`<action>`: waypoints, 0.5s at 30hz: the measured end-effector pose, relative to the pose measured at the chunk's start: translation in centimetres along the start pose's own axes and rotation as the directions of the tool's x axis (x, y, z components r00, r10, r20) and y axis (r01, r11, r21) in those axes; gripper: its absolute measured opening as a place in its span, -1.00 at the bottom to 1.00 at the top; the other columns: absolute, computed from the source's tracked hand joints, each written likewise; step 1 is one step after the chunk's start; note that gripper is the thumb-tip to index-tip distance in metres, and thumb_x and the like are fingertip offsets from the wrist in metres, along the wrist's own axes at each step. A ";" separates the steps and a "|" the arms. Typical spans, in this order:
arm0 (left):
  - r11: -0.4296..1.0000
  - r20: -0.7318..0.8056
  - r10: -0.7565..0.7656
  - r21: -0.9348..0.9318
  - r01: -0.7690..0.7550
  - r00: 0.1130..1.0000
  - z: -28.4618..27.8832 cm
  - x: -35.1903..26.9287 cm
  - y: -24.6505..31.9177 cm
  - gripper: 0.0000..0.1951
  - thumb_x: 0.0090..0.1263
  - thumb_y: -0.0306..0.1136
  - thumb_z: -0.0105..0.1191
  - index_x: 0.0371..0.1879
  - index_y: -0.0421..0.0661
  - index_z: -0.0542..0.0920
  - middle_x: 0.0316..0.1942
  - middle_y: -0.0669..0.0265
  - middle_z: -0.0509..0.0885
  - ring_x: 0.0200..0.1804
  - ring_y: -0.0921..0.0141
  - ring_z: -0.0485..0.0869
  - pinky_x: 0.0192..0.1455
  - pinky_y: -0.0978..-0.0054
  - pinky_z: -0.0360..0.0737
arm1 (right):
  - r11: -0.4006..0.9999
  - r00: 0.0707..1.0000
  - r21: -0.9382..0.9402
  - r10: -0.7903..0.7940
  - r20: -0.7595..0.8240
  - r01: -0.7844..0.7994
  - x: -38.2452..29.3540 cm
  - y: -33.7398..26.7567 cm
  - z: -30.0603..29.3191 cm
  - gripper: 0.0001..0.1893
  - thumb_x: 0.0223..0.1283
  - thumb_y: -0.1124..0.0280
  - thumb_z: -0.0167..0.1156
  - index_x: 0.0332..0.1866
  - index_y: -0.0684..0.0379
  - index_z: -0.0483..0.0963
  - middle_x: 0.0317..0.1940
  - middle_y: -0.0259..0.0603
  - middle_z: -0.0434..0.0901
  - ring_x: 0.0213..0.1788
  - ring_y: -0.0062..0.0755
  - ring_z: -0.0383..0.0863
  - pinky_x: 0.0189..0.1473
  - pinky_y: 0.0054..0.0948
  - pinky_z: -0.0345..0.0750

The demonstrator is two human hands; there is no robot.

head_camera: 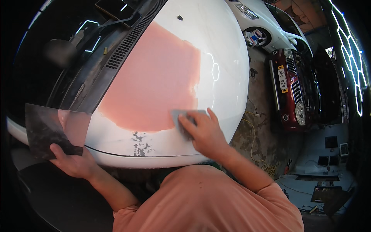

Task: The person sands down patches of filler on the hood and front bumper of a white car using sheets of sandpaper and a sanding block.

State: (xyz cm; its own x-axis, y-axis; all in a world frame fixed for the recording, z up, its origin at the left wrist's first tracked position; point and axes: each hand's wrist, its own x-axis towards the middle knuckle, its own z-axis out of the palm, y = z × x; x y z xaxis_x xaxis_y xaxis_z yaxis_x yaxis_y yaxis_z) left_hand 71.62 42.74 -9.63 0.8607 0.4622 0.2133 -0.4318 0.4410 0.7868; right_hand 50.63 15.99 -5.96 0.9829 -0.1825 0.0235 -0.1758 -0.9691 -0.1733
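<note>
A white car hood (224,95) lies before me, with a broad patch of pink body filler (156,78) over its middle. My right hand (207,133) grips a grey flat spreader (181,124), which is at the lower right edge of the patch. At the far left, my left hand (72,162) holds a dark, glossy rectangular sheet (43,127) from below, thumb on top; its surface reflects pink. Between the hands, below the patch, grey spots of chipped paint (142,145) show near the hood's edge. Whether filler is on the spreader, I cannot tell.
A black cowl grille (124,43) and the windshield border the hood at left. A red vehicle (289,90) and another white car (269,23) stand beyond at right. A yellow cord (253,139) lies on the floor. The hood's near edge is close to my body.
</note>
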 end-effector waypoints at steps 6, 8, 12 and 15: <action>0.947 0.128 0.202 0.227 -0.226 0.971 -1.9 0.8 -1.1 -0.57 0.63 -0.32 0.03 0.37 -0.26 0.41 0.38 0.11 0.48 0.36 0.26 0.51 0.46 0.25 0.42 | 1.000 0.986 0.029 0.000 0.166 -0.005 -3.2 -1.5 -3.6 -0.45 0.17 0.66 0.13 0.32 0.09 0.51 0.19 -0.06 0.52 0.24 -0.10 0.55 0.44 0.36 0.20; 0.743 0.318 0.394 0.441 -0.503 0.862 -4.2 1.6 -2.3 -0.57 0.63 -0.30 0.03 0.36 -0.26 0.41 0.38 0.11 0.47 0.36 0.26 0.52 0.45 0.24 0.43 | 0.993 0.989 0.101 0.039 0.142 -0.054 -3.7 -0.8 -5.5 -0.42 0.14 0.70 0.12 0.33 0.10 0.50 0.22 -0.06 0.51 0.27 -0.09 0.54 0.45 0.28 0.22; 0.996 0.143 0.090 0.016 -0.093 0.986 -2.5 1.4 -1.2 -0.54 0.64 -0.23 0.01 0.37 -0.24 0.40 0.42 0.11 0.43 0.38 0.22 0.50 0.45 0.22 0.44 | 0.906 0.986 0.397 0.164 -0.009 -0.147 -5.9 2.9 -7.1 -0.37 0.09 0.79 0.09 0.35 0.15 0.48 0.26 -0.01 0.51 0.33 -0.03 0.51 0.48 -0.05 0.30; 0.987 0.072 -0.043 -0.148 0.053 0.997 -0.9 1.2 -0.5 -0.53 0.63 -0.19 0.02 0.37 -0.22 0.41 0.41 0.12 0.44 0.38 0.21 0.51 0.44 0.19 0.44 | 0.849 0.968 0.510 0.223 -0.113 -0.136 -8.1 6.1 -7.2 -0.39 0.13 0.82 0.06 0.35 0.21 0.46 0.26 0.01 0.51 0.36 -0.03 0.50 0.46 -0.24 0.34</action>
State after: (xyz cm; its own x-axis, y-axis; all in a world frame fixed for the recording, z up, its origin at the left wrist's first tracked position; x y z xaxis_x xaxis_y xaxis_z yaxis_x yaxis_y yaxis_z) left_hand 72.61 43.76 -10.24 0.8956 0.3866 0.2202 -0.4206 0.5743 0.7024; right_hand 41.23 10.33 -0.13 0.9064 -0.4115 0.0952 -0.2552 -0.7132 -0.6529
